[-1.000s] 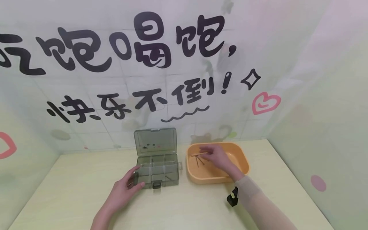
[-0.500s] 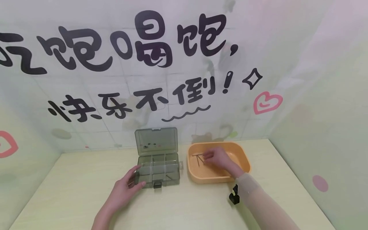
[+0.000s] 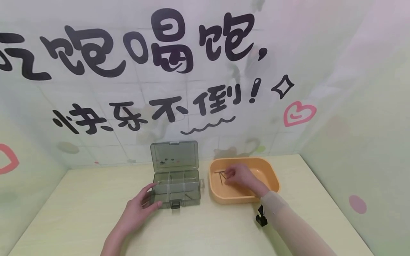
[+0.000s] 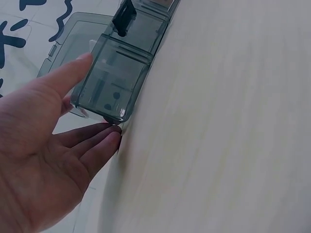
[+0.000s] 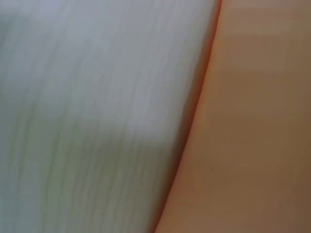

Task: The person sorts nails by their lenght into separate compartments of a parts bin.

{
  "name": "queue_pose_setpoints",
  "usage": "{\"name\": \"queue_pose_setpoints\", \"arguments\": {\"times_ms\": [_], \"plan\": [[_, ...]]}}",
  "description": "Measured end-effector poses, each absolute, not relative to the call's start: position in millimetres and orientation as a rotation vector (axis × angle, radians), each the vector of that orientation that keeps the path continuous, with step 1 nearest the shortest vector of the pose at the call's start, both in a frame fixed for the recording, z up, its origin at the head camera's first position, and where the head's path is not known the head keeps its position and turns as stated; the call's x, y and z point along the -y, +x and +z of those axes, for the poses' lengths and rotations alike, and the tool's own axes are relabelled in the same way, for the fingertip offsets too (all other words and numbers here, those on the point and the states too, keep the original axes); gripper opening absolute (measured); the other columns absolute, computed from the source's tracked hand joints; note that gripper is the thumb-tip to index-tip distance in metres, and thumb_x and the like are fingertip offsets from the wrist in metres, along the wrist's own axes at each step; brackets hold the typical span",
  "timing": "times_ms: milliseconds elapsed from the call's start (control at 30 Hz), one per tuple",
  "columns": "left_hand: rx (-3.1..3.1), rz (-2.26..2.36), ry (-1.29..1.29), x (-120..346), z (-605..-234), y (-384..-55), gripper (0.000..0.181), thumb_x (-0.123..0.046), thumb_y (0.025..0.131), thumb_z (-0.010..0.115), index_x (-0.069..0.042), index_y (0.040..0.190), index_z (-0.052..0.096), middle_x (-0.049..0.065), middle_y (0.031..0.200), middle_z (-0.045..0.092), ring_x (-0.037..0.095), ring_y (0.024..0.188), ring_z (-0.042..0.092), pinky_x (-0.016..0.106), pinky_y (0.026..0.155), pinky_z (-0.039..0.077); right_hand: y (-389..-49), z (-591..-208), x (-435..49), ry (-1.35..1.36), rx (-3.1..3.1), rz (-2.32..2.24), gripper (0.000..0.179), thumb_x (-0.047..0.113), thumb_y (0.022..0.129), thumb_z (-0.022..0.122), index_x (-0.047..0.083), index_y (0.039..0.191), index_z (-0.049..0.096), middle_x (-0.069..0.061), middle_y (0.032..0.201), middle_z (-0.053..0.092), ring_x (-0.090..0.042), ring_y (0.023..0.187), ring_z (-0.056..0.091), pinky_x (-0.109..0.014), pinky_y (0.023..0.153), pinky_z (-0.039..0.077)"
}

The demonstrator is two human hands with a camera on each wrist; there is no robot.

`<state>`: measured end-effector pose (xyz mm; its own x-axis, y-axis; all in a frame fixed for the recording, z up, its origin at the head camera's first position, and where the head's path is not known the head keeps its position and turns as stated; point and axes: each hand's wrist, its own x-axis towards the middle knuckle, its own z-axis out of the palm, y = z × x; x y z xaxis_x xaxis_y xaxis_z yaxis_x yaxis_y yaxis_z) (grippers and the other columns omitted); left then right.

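Note:
My left hand [image 3: 136, 209] holds the left end of a clear grey compartment box [image 3: 175, 196], whose lid [image 3: 174, 157] stands raised against the wall. In the left wrist view the thumb [image 4: 77, 73] lies on the box's front side and the other fingers touch its end. A few thin dark pieces like nails or screws lie in the box's compartments. Over the orange tray [image 3: 221, 198] my right hand [image 3: 243, 176] bends its fingers down onto several thin dark nails [image 3: 220, 177]. The fingertips overlap the nails' right ends; I cannot tell whether one is pinched.
Box and tray stand side by side on a pale wood table [image 3: 205, 231], close to the back wall with large black lettering. A black clip-like piece [image 3: 261, 217] hangs at the right sleeve. The right wrist view shows only tabletop and the tray's side [image 5: 252, 121].
My right hand has dipped lower into the tray, and its fingers have drawn together at the nails. My left hand stays at the box.

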<state>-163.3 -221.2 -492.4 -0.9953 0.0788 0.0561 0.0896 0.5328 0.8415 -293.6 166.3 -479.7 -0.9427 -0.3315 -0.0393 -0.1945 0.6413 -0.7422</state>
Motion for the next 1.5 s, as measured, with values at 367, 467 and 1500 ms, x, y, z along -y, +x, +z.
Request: {"name": "queue_pose_setpoints", "arguments": {"times_ms": [367, 467, 1500], "plan": [[2.731, -1.518, -0.135, 221.7, -489.7, -160.7, 0.072, -0.031, 0.094, 0.078, -0.012, 0.154, 0.043, 0.036, 0.143, 0.050, 0.050, 0.131, 0.052, 0.052, 0.105, 0.050, -294.4, -480.0, -164.9, -0.531, -2.735, -1.150, 0.019, -0.001, 0.081, 0.083, 0.000, 0.097, 0.074, -0.001, 0.083, 0.070, -0.014, 0.079, 0.064, -0.029, 0.073, 0.059], [2.726, -1.523, -0.133, 221.6, -489.6, -160.2, 0.073, -0.032, 0.094, 0.078, -0.013, 0.155, 0.043, 0.036, 0.144, 0.050, 0.050, 0.132, 0.051, 0.052, 0.105, 0.050, -295.1, -481.7, -165.8, -0.537, -2.748, -1.155, 0.019, -0.004, 0.080, 0.080, -0.001, 0.098, 0.074, -0.003, 0.084, 0.071, -0.016, 0.080, 0.065, -0.030, 0.074, 0.060], [2.706, -1.547, -0.108, 220.0, -492.7, -161.7, 0.074, -0.029, 0.094, 0.079, -0.011, 0.156, 0.042, 0.037, 0.144, 0.048, 0.050, 0.130, 0.052, 0.050, 0.106, 0.049, -295.6, -483.1, -162.1, -0.621, -2.897, -1.018, 0.017, -0.010, 0.078, 0.069, 0.000, 0.091, 0.069, -0.008, 0.082, 0.068, -0.016, 0.075, 0.062, -0.030, 0.067, 0.058]]}}
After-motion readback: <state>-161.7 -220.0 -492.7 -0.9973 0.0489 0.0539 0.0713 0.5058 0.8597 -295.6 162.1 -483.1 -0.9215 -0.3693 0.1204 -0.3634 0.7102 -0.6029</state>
